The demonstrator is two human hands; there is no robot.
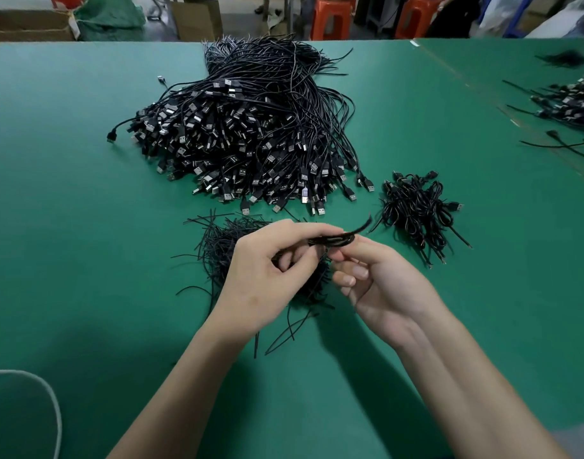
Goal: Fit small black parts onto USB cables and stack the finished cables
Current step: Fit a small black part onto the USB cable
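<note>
Above the green table, my left hand and my right hand meet over a coiled black cable. My left hand's thumb and fingers pinch the coil from the left. My right hand's fingertips pinch its right end, where a thin black strip sticks up and to the right. Beneath my hands lies a loose heap of thin black strips. A big pile of USB cables lies behind. A small stack of coiled cables lies to the right.
More cables lie at the table's far right edge. A white cord curls at the lower left. Behind the table stand orange stools and cardboard boxes.
</note>
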